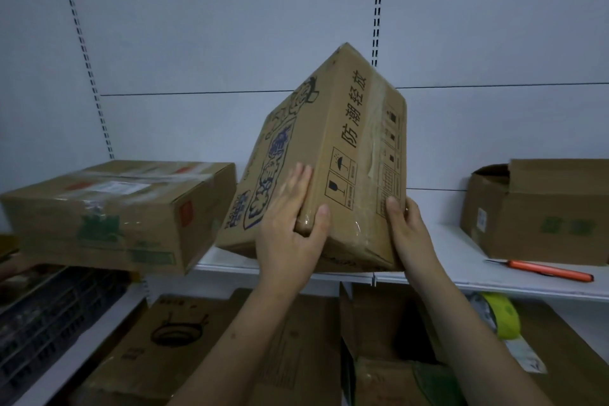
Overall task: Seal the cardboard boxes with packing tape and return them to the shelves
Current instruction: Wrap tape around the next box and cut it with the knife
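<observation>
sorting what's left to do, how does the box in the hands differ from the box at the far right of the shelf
The held box is closed, with clear tape along its seam; the right box has flaps open. The held box is tilted on one edge, gripped by the left hand and right hand; the right box sits flat, untouched. Both are brown printed cardboard on the same white shelf.

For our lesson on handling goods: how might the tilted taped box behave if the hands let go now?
The box stands tilted on one lower edge on the shelf, so it would probably tip flat. Its glossy tape may be slippery. Its straight, uncrushed sides suggest stiffness.
</observation>
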{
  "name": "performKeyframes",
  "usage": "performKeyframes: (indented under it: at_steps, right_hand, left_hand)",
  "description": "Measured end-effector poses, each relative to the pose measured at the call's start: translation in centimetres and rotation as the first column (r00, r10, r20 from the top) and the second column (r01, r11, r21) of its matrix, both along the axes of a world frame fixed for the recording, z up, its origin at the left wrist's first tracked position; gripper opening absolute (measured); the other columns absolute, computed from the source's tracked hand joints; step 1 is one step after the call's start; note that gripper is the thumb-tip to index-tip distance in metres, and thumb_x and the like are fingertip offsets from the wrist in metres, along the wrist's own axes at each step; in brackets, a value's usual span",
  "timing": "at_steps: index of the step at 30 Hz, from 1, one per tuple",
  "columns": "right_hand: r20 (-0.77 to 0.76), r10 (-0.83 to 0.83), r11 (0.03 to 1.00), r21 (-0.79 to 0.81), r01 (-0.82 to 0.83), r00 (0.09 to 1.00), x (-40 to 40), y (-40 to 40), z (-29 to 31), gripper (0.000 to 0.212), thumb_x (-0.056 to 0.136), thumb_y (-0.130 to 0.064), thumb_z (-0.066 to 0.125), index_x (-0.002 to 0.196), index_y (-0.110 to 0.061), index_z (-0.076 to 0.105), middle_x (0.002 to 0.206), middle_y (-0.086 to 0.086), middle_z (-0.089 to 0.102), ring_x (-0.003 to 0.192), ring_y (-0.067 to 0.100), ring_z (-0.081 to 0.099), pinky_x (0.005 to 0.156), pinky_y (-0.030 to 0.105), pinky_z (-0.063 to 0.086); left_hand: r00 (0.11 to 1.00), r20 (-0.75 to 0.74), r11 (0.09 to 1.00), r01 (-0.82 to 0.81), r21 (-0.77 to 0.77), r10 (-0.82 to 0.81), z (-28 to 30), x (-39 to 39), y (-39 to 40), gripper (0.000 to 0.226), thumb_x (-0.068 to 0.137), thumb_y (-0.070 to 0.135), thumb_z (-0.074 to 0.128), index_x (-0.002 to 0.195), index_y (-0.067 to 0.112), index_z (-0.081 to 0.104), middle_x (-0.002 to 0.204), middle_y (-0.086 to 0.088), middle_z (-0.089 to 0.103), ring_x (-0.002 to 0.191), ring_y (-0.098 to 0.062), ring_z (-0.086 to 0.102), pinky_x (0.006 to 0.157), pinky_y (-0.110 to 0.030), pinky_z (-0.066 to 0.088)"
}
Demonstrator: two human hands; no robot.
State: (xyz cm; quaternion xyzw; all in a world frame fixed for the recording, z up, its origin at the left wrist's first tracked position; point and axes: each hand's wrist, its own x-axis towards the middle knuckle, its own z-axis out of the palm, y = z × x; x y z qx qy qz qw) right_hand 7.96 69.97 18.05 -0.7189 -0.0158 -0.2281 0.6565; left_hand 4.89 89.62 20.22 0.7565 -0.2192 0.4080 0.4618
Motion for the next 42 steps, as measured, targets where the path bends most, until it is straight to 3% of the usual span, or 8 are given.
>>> performKeyframes:
  at_steps: [13, 17, 21, 25, 30, 34, 39, 42]
  right_hand:
    - [0.203, 0.059, 0.996, -0.074, -0.045, 0.977, -0.6, 4.8, 4.2, 0.06, 0.091, -0.05, 0.061, 0.145, -0.039, 0.036, 0.142, -0.01, 0.038, 0.13, 0.013, 0.047, 0.107, 0.046, 0.046]
    - [0.254, 0.185, 0.978, -0.14, -0.154, 0.949, -1.0, 8.4, 4.3, 0.076, 0.085, -0.058, 0.062, 0.149, -0.041, 0.026, 0.145, -0.012, 0.04, 0.129, -0.004, 0.043, 0.105, 0.024, 0.047]
    - [0.255, 0.175, 0.915, -0.399, -0.061, 0.951, -0.9, 10.4, 2.8, 0.093, 0.085, -0.076, 0.051, 0.158, -0.03, 0.015, 0.159, -0.008, 0.022, 0.145, 0.007, 0.027, 0.117, 0.04, 0.036]
    - [0.332, 0.05, 0.644, -0.732, 0.224, 0.942, 1.4, 11.0, 2.7, 0.092, 0.088, -0.069, 0.051, 0.157, -0.04, -0.002, 0.165, -0.004, -0.005, 0.151, 0.023, 0.002, 0.12, 0.046, 0.017]
    - [0.333, 0.028, 0.417, -0.861, 0.292, 0.942, 5.9, 10.1, 1.4, 0.088, 0.087, -0.062, 0.06, 0.156, -0.04, 0.01, 0.166, 0.0, -0.015, 0.152, 0.033, -0.008, 0.12, 0.061, 0.012]
    - [0.291, 0.161, 0.463, -0.866, 0.188, 0.943, 7.6, 8.7, 0.8, 0.075, 0.096, -0.043, 0.058, 0.157, -0.035, 0.016, 0.167, -0.005, -0.003, 0.152, 0.026, 0.01, 0.12, 0.054, 0.024]
    - [0.217, -0.21, 0.682, -0.666, 0.302, 0.953, 10.7, 2.5, 0.2, 0.089, 0.092, -0.043, 0.065, 0.159, -0.019, 0.011, 0.165, 0.013, 0.005, 0.15, 0.035, 0.014, 0.12, 0.051, 0.021]
    - [-0.043, -0.302, 0.804, -0.548, 0.231, 0.952, 13.0, -1.4, 0.2, 0.12, 0.081, -0.055, 0.073, 0.158, -0.017, -0.011, 0.165, 0.018, -0.005, 0.152, 0.035, 0.004, 0.122, 0.05, 0.014]
  left_hand:
    - [0.953, -0.085, 0.862, 0.222, -0.457, -0.29, 6.9, 2.2, 7.5, 0.041, 0.096, 0.027, 0.054, 0.134, 0.017, 0.062, 0.127, 0.004, 0.068, 0.12, -0.01, 0.062, 0.104, -0.033, 0.05]
    - [0.961, -0.131, 0.849, 0.147, -0.507, -0.245, 8.1, 3.2, 10.8, 0.032, 0.099, 0.015, 0.049, 0.123, 0.016, 0.069, 0.117, 0.003, 0.073, 0.108, -0.009, 0.067, 0.086, -0.019, 0.052]
    - [0.899, -0.432, 0.916, -0.117, -0.383, -0.066, 8.2, 7.5, 16.8, 0.028, 0.095, 0.042, 0.054, 0.1, 0.025, 0.076, 0.103, 0.005, 0.073, 0.105, -0.019, 0.063, 0.089, -0.031, 0.048]
    - [0.814, -0.551, 0.963, -0.26, -0.065, 0.183, 5.9, 9.4, 18.2, 0.061, 0.099, 0.055, 0.048, 0.152, 0.026, 0.038, 0.155, -0.008, 0.04, 0.138, -0.027, 0.042, 0.112, -0.043, 0.037]
    - [0.863, -0.504, 0.997, 0.059, 0.049, -0.027, 4.5, 7.9, 12.2, 0.091, 0.079, 0.088, 0.036, 0.156, 0.046, 0.011, 0.167, 0.004, 0.009, 0.152, -0.02, 0.014, 0.121, -0.051, 0.02]
    - [0.876, -0.479, 0.979, 0.042, 0.198, 0.06, 2.1, 8.3, 10.2, 0.124, 0.076, 0.056, 0.078, 0.148, 0.051, -0.023, 0.161, 0.016, -0.025, 0.152, -0.013, -0.008, 0.121, -0.046, 0.017]
    - [0.832, -0.516, 0.975, 0.221, -0.029, -0.204, 1.5, 11.2, 13.2, 0.114, 0.086, 0.021, 0.077, 0.149, 0.06, -0.009, 0.162, 0.019, 0.01, 0.143, -0.003, 0.022, 0.115, -0.033, 0.031]
    - [0.838, -0.546, 0.992, 0.086, 0.093, -0.022, 1.7, 13.9, 14.2, 0.103, 0.091, 0.015, 0.07, 0.156, 0.045, -0.005, 0.157, 0.007, 0.036, 0.138, -0.011, 0.041, 0.115, -0.04, 0.037]
